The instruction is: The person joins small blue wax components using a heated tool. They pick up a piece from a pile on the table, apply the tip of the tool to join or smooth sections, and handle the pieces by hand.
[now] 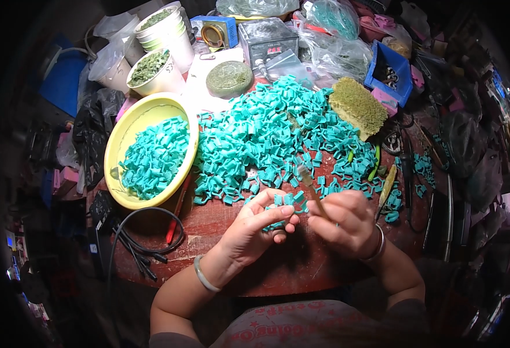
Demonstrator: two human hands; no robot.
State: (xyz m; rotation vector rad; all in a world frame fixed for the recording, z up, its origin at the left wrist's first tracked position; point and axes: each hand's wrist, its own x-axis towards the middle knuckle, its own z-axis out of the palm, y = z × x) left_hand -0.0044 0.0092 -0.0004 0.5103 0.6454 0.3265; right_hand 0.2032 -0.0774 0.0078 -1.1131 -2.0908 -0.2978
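My left hand [254, 227] pinches a small teal plastic piece [279, 224] between thumb and fingers, just above the red-brown round table [220, 232]. My right hand [345, 223] grips a thin brush-like tool [310, 185] whose tip points up and left, over the teal pieces. Both hands nearly touch at the table's front. A large heap of teal plastic pieces [266, 136] spreads across the table beyond my hands. To the left, a yellow bowl [128, 132] holds more of the teal pieces.
White cups with green bits [150, 72] stand at the back left. A round green pad [229, 78] and a rectangular green sponge [358, 107] lie behind the heap. A blue bin [391, 69], plastic bags and a small device sit at the back. Black cables [139, 243] hang at front left.
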